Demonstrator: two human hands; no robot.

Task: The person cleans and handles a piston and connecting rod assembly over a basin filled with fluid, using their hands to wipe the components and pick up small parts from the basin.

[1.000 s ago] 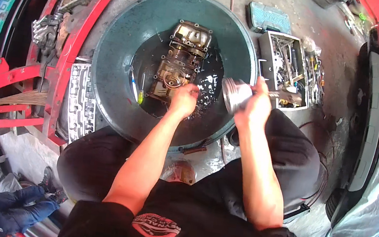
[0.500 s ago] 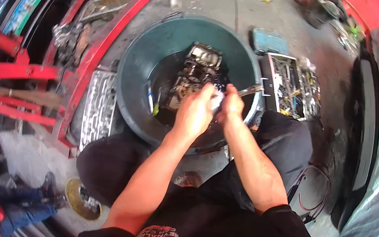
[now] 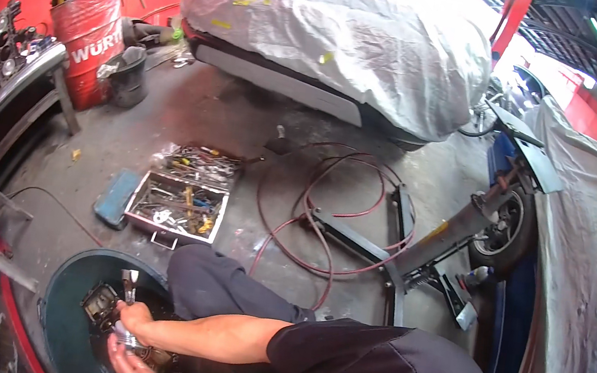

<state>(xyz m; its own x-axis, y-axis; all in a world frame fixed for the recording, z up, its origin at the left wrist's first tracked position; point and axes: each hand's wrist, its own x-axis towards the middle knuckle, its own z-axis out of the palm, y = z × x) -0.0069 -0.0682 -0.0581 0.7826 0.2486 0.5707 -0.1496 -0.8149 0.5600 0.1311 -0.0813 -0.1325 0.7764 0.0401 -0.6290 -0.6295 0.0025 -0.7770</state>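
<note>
**Both hands on one silver part, over the tub**

From where I stand, the work is over the dark green tub (image 3: pixel 67 293). The right hand (image 3: pixel 136 319) is wrapped around a silver metal part (image 3: pixel 125 333), with its forked grey end poking up past the fingers, inside the tub's rim. The left hand (image 3: pixel 133 372) comes in below, its curved fingertips against the part's lower side; whether they truly grip or only steady it, I can't tell.

I'd call this step two-handed handling, the part held clear of the dark engine piece (image 3: pixel 100 304) lying in the tub. The next move, I'd judge, calls for a firm right hold, because the part looks smooth, and for keeping it over the tub should it slip.

Beyond the tub sit a blue case (image 3: pixel 116 197) and a toolbox (image 3: pixel 221 217) full of tools. The person's knee (image 3: pixel 227 285) is just beside the tub's right rim.
</note>
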